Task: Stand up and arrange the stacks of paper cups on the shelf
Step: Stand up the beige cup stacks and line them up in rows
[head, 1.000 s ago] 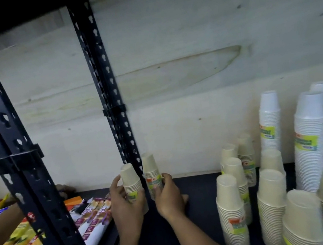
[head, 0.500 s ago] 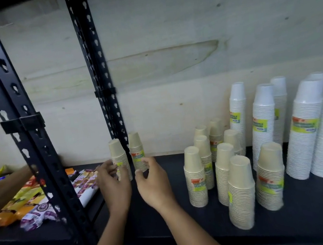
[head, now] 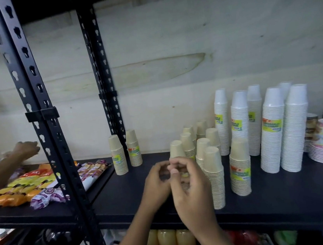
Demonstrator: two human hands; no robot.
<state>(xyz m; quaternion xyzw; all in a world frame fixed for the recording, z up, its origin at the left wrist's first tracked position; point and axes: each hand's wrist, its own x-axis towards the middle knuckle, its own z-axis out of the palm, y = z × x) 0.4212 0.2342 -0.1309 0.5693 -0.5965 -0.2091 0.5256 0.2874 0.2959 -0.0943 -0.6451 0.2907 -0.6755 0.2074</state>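
Two hands (head: 176, 183) fronting tan cup stacks (head: 213, 169)

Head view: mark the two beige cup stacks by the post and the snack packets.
Left beige stack (head: 118, 156), head view, its side.
Right beige stack (head: 133, 149), head view, its label.
Snack packets (head: 22, 188), head view, yellow wrapper.

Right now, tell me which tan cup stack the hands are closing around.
The front-left stack of the tan cluster, directly behind the left hand and right hand; the two tan stacks by the post stand apart.
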